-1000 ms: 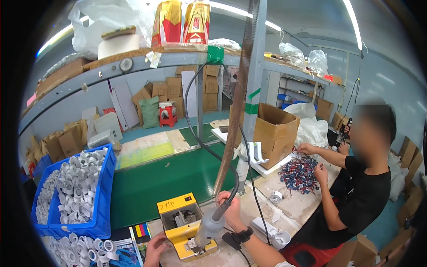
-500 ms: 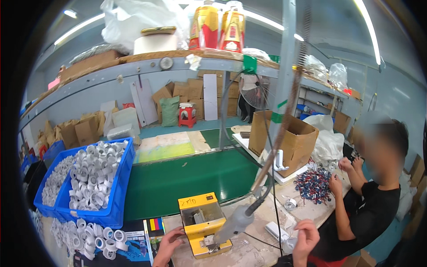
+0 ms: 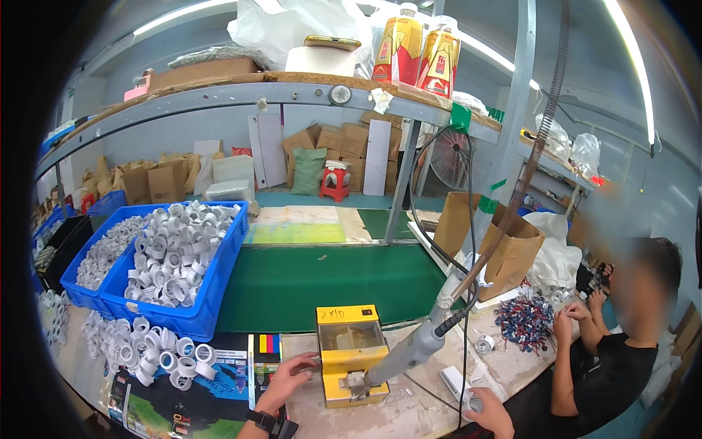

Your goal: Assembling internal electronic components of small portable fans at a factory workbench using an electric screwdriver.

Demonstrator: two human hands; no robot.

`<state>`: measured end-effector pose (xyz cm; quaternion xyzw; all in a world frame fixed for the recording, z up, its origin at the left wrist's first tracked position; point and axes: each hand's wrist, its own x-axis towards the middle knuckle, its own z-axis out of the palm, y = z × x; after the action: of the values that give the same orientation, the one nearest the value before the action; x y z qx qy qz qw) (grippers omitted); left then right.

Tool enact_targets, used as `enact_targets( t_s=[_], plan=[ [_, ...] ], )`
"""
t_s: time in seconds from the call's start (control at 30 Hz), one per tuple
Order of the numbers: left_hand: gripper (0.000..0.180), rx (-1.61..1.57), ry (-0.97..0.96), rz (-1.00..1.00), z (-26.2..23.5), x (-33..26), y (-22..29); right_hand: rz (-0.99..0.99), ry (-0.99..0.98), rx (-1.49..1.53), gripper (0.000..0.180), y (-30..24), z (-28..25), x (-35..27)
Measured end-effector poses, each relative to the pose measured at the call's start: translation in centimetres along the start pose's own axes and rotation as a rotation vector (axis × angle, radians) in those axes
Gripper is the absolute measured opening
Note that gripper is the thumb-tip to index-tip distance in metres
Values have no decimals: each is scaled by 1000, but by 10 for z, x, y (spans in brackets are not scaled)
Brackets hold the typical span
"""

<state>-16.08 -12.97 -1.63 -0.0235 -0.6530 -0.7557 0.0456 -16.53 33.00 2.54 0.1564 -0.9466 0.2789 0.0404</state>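
Observation:
My left hand (image 3: pixel 294 374) has its fingers stretched out, the tips at the left side of a small yellow machine (image 3: pixel 352 358) with a clear-covered hollow on top. A grey hand tool (image 3: pixel 413 353) on a cable and coiled hose slants down from the right, its tip at a metal fitting on the machine's front. At the front right, my right hand (image 3: pixel 491 414) closes thumb and fingers round a white round plastic part (image 3: pixel 475 403). Right beside that part lies a longer white plastic piece (image 3: pixel 453 380); whether the two are joined, I cannot tell.
A blue bin (image 3: pixel 208 320) of white plastic rings stands at left, with loose rings (image 3: pixel 157 355) before it. Behind the machine runs a green belt (image 3: pixel 322 282). A co-worker (image 3: pixel 607 366) sits at right by a pile of small wired parts (image 3: pixel 523 323). A carton (image 3: pixel 515 249) stands behind.
My right hand has come down from above the bench onto the white round part. The left hand stays beside the machine. The whole view has shifted, and the co-worker's hands have moved.

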Motion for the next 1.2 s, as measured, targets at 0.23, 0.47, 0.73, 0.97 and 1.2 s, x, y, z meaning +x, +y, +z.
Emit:
enact_targets(
  t_s=[0.23, 0.47, 0.73, 0.97, 1.2],
  plan=[
    [21, 93, 443, 357, -14, 0, 8, 89, 713, 118, 28, -52, -38, -35],
    [29, 219, 418, 623, 20, -25, 68, -128, 906, 481, 63, -75, -55, -69],
    [42, 882, 19, 894, 138, -99, 92, -120, 600, 860, 62, -116, 15, -65],
    [50, 1145, -118, 718, 160, -123, 80, -105, 206, 1068, 67, -130, 45, -84],
    [43, 1082, -162, 590, 149, -126, 77, -111, 40, 1087, 68, -126, 42, -82]
  ],
)
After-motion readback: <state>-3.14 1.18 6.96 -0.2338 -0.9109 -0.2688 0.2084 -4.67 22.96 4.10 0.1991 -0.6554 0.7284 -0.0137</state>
